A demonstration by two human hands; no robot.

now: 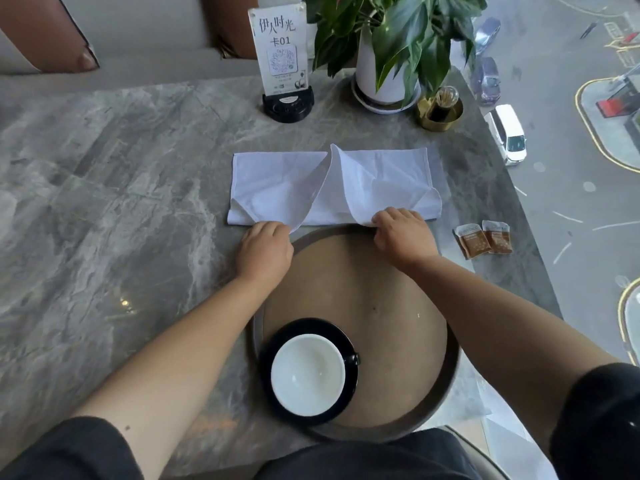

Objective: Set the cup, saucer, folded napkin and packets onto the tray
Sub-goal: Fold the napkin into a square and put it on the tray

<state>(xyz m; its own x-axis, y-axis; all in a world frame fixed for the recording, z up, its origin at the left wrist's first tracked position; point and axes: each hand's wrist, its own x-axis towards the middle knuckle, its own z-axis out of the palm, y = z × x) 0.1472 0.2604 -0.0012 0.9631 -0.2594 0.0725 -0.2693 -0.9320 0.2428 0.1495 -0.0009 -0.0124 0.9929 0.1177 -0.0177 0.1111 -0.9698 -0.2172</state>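
I see a round tray (398, 358) with a matte tan floor and a darker raised rim, sitting on a grey marble table (104, 202) veined in pale streaks. At the tray's near left, a glossy black saucer (277, 341) carries a cup (308, 374), white and smooth inside, dark outside, its small handle pointing right. My forearms cross over the tray and cover parts of its rim on both sides.

Just beyond the tray's far edge lies the napkin (277, 181), a white woven cloth with a stitched hem, partly folded: two flaps rise to a peak in the middle and the right end is rumpled. My left hand (265, 251) pinches the tip of the left flap at the cloth's near edge, fingers closed on the fabric. My right hand (403, 233) grips the near edge further right, knuckles up; its fingertips are hidden under the hand and cloth.

Two packets (485, 239), small brown sachets with white tops, lie side by side on the table to the tray's right, apart from it; their print is too small to read.

At the far side stand a card sign (282, 46) in a black base, a leafy plant (398, 29) in a white pot, and a brass dish (440, 114) holding a glass container whose contents I cannot make out.
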